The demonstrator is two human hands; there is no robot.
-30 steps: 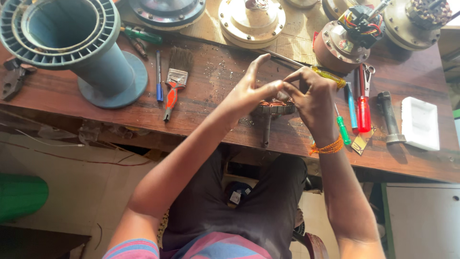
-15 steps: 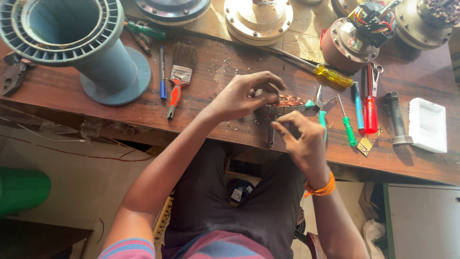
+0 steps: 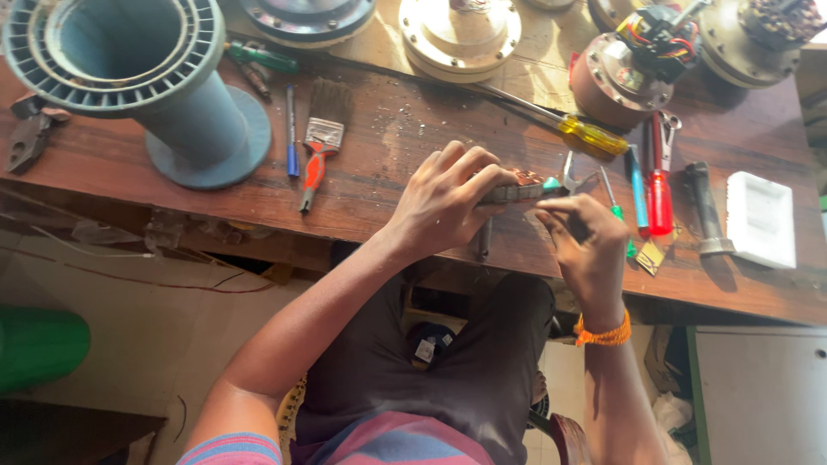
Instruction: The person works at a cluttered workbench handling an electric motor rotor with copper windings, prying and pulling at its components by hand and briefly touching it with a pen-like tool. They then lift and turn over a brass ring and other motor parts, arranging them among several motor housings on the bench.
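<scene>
My left hand [image 3: 448,200] rests palm down on a small metal part with copper windings [image 3: 517,185] at the front of the wooden workbench [image 3: 172,172], its fingers curled over it. My right hand [image 3: 586,250] is closed just to the right of that part, its fingertips at the part's edge; what it pinches is hidden. An orange thread band circles my right wrist. A thin metal rod sticks down below the part, under my left hand.
A large blue-grey finned housing [image 3: 129,77] stands at the left. A paintbrush [image 3: 320,138], blue pen [image 3: 291,129], yellow-handled screwdriver [image 3: 590,136], red and blue tools [image 3: 659,185], a white box [image 3: 760,220] and several round motor parts [image 3: 461,30] lie on the bench.
My right hand has dropped from above the wound part to its right side and closed. My left hand stays on the part. The view has shifted slightly.
</scene>
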